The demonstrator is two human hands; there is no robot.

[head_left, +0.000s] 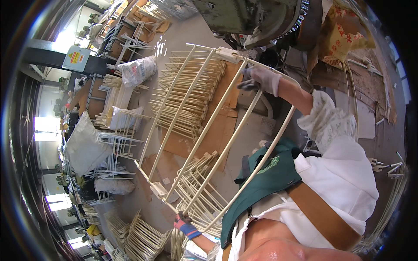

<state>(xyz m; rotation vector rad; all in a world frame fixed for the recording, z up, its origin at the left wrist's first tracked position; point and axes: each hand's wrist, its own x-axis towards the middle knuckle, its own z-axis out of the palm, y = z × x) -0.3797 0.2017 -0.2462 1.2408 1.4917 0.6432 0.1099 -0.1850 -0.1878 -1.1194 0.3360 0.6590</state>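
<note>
Closest in, around 6 o'clock, the left hand [186,227] has its gloved fingers wrapped on the corner of a cream metal frame [223,151] spanning the middle. The right hand [263,79], between 1 and 2, is at the far end rail; can't tell how tight those fingers are. Progress-wise: bars look already joined, frame's up in hand, just not set down yet. Beyond it at 11, a cream tubing stack [191,91] sits on cardboard [215,139], so I'd guess plenty's left. Green machine [235,17] at 12.
</note>
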